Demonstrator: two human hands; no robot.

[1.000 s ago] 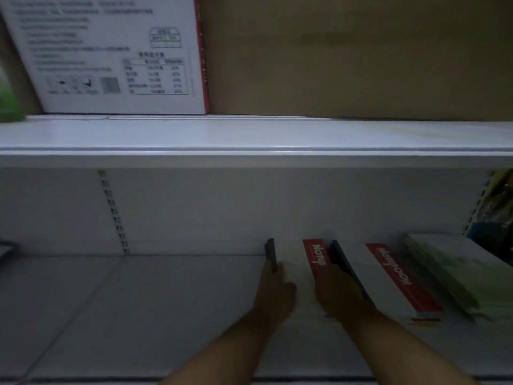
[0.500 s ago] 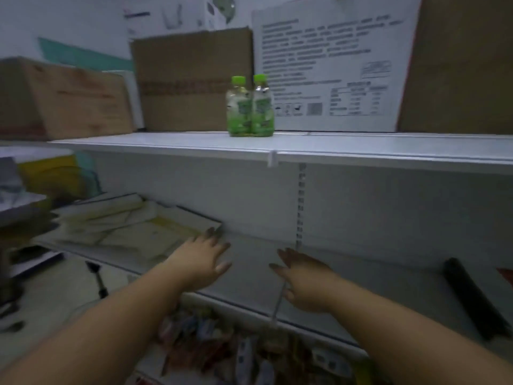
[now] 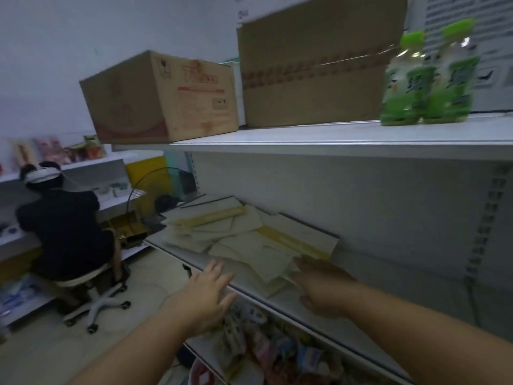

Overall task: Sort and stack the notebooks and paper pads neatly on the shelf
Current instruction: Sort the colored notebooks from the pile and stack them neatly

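Head: left hand (image 3: pixel 204 294) outstretched, fingers spread

Upper shelf (image 3: pixel 305 140): two cardboard boxes, namely the smaller box (image 3: pixel 161 98) and the larger box (image 3: pixel 313 65), plus two green-capped bottles, the left bottle (image 3: pixel 402 81) and the right bottle (image 3: pixel 451 73). Middle shelf (image 3: pixel 319 309): one loose heap of paper pads (image 3: pixel 249 245), overlapping too much for a sure count, with two yellow-banded covers (image 3: pixel 213 215) (image 3: pixel 299 241) distinguishable, and two grips, the left grip (image 3: pixel 205 295) and the right grip (image 3: pixel 322 287). Background: one seated person (image 3: pixel 63 226), one wheeled chair (image 3: pixel 91 298) and one wire-caged fan (image 3: pixel 163 202); the packets (image 3: pixel 277 351) on the third, lowest shelf are too blurred to number.
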